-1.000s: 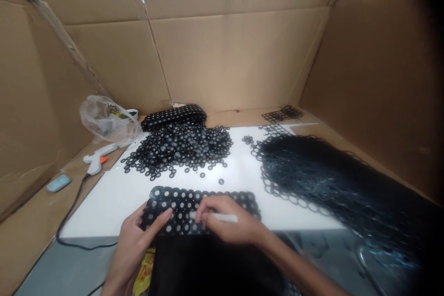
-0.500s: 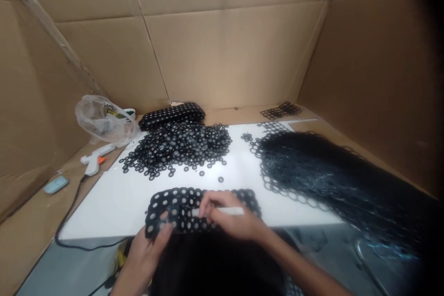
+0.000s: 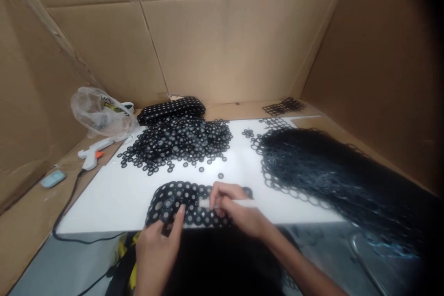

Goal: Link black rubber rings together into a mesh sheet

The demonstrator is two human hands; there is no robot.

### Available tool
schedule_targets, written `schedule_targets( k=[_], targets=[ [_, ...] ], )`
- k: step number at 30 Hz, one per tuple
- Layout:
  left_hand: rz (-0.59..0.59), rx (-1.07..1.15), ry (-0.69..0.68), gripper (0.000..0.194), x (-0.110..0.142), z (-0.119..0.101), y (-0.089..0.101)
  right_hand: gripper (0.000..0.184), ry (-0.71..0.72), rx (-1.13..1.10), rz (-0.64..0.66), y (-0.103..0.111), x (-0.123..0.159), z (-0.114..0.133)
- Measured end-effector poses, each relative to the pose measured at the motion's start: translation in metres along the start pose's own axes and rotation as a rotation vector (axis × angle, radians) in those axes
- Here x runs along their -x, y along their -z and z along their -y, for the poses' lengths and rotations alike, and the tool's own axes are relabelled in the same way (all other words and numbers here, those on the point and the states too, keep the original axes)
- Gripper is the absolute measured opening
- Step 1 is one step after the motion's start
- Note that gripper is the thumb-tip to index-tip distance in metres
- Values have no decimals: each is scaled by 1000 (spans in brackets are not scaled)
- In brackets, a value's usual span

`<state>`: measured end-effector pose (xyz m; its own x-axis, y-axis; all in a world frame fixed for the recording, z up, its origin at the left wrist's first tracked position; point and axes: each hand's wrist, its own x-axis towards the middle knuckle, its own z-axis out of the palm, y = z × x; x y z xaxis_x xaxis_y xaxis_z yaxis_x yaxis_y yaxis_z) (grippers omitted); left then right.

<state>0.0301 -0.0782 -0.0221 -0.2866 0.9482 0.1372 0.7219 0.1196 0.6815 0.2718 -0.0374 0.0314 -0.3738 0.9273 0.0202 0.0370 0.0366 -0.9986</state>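
A panel of joined black rings [image 3: 173,193] lies along the near edge of the white board [image 3: 114,208]. My left hand [image 3: 160,243] grips its near left edge, with the thumb on top and the other fingers partly hidden beneath. My right hand [image 3: 237,208] is closed around a slim white pen-like stick [image 3: 249,203], its tip pointing left and resting at or just over the rings. I cannot tell whether the tip touches them. The right end of the panel is partly covered by my right hand.
Behind lies a heap of loose black rings [image 3: 176,141] beside a rolled black dotted piece [image 3: 173,108]. A large stack of black ring mesh [image 3: 312,162] fills the right. At left are a glue gun [image 3: 90,156], its cord, a light-blue case [image 3: 53,179] and a plastic bag [image 3: 93,111].
My left hand has moved right and up along the panel, its thumb now further in over the rings. My right hand has shifted slightly right and up with the white stick.
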Motion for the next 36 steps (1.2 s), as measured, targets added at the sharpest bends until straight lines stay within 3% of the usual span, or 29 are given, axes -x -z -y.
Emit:
schedule_targets(
  k=[7, 16, 22, 28, 36],
  targets=[
    [70, -121, 90, 72, -4, -21, 5, 21, -37, 79, 56, 5, 4, -9],
    [74, 40, 125, 65, -1, -15, 2, 22, 23, 169, 109, 5, 5, -3],
    [118, 126, 204, 65, -1, -17, 9, 25, 223, 252, 87, -2, 7, -3],
    [137, 81, 167, 61, -6, -14, 14, 23, -20, 77, -3, 7, 9, -5],
    [116, 25, 154, 63, -11, -10, 15, 22, -13, 179, 34, 13, 11, -4]
  ],
)
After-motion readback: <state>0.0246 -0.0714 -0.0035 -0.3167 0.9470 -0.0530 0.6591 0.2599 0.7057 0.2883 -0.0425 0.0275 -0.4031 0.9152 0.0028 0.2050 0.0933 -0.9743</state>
